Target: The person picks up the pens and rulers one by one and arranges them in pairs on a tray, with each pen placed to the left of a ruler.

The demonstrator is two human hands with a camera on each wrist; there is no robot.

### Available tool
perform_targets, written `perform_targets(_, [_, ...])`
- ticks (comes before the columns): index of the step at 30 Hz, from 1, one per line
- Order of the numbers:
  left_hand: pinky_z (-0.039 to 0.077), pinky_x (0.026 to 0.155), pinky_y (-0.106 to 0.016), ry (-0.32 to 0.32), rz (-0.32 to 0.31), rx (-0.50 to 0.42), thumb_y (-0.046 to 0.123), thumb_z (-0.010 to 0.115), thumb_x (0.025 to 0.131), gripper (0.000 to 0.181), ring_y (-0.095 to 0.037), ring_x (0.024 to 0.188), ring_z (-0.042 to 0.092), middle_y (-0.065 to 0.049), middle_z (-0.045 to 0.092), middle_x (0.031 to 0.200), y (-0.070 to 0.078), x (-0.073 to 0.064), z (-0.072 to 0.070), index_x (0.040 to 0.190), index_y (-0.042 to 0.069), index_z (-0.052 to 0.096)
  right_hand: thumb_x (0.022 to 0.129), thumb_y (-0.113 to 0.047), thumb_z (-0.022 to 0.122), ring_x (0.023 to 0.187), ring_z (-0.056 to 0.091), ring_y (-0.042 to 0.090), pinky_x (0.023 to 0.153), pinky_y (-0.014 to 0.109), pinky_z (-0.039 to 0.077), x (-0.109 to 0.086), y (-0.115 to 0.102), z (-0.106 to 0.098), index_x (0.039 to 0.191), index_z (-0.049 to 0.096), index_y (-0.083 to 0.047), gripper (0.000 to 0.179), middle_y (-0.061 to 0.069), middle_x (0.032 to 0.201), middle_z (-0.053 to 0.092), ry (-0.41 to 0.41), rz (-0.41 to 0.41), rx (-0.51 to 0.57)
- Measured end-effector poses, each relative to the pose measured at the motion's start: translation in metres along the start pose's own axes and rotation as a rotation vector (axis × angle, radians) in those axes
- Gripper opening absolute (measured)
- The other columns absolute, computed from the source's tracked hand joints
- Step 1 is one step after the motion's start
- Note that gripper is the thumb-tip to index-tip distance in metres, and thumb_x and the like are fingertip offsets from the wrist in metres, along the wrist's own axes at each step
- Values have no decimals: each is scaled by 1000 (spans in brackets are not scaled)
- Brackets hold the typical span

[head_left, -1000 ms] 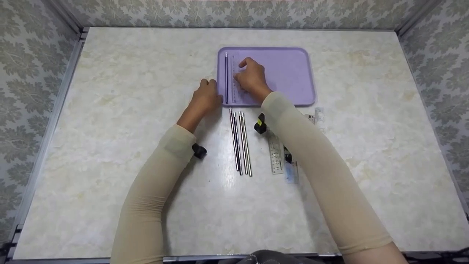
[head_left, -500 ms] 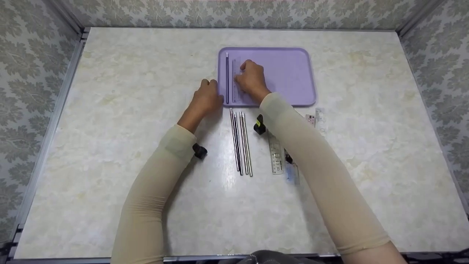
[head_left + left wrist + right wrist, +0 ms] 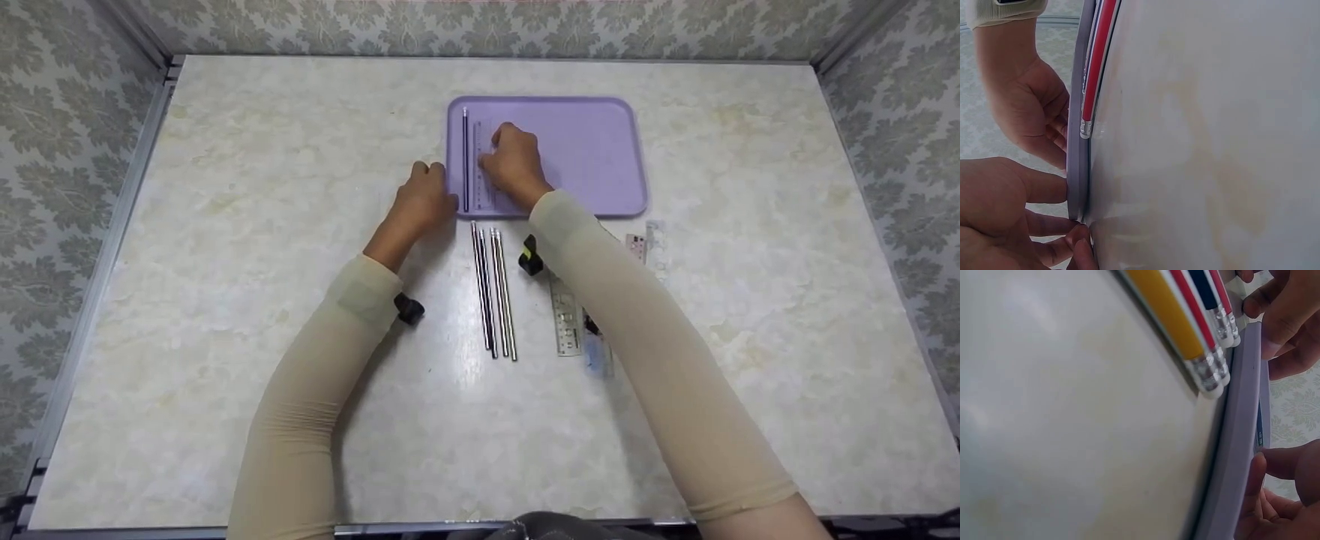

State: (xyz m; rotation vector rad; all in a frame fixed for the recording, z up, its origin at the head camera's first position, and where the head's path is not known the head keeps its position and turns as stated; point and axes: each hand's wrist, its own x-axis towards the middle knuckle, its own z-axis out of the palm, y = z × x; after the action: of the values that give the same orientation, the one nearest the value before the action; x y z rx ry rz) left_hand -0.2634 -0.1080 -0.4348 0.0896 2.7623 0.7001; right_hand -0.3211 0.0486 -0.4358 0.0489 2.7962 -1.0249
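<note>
The purple tray (image 3: 585, 142) lies at the back of the table. My left hand (image 3: 420, 199) grips its near left corner, thumb (image 3: 1044, 187) against the rim in the left wrist view. Inside the tray, a dark pencil (image 3: 466, 161) lies along the left side. Just right of it is a clear ruler (image 3: 479, 169), parallel to the pencil. My right hand (image 3: 519, 161) pinches the ruler's right edge between thumb and forefinger; the hand covers part of it. In the right wrist view the right hand (image 3: 1292, 512) is behind the tray's rim.
Several pencils (image 3: 495, 292) with white erasers lie side by side just in front of the tray. More rulers lie under my right forearm: a clear one (image 3: 567, 330), a bluish one (image 3: 596, 356), a pink-marked one (image 3: 636, 244) and another clear one (image 3: 656, 244).
The ruler has shifted slightly in the tray, tilting briefly and now lying straight beside the pencil. My right hand has barely moved; my left hand stays at the tray's corner.
</note>
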Motion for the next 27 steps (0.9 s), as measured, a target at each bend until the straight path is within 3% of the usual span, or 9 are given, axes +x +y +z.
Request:
perform_targets(14, [48, 103, -52, -5, -9, 1, 18, 53, 102, 48, -43, 117, 57, -25, 41, 139, 1, -2, 0, 143, -6, 41, 95, -22, 67, 115, 59, 19, 103, 29, 47, -2, 0, -5, 127, 58, -5, 37, 12, 126, 67, 3, -18, -15])
perform_targets(17, [48, 103, -52, -7, -13, 2, 19, 53, 102, 49, -43, 118, 56, -25, 41, 139, 1, -2, -1, 144, -5, 41, 95, -22, 67, 104, 64, 16, 93, 26, 52, -3, 1, -6, 128, 58, -6, 38, 10, 122, 68, 2, -7, 18])
perform_targets(22, [48, 103, -51, -16, -24, -3, 19, 53, 103, 50, -42, 116, 56, -25, 41, 138, 3, -2, -3, 145, -6, 40, 97, -21, 67, 66, 65, 10, 63, 24, 56, -8, 2, -11, 131, 55, -7, 38, 4, 102, 67, -36, -1, 156])
perform_targets(27, [47, 103, -50, -22, -29, -2, 18, 52, 104, 48, -39, 115, 55, -24, 41, 138, 3, -1, -1, 144, -5, 41, 98, -23, 68, 67, 65, 13, 62, 29, 58, -16, 4, -18, 132, 54, -8, 40, 3, 101, 64, -74, 6, 247])
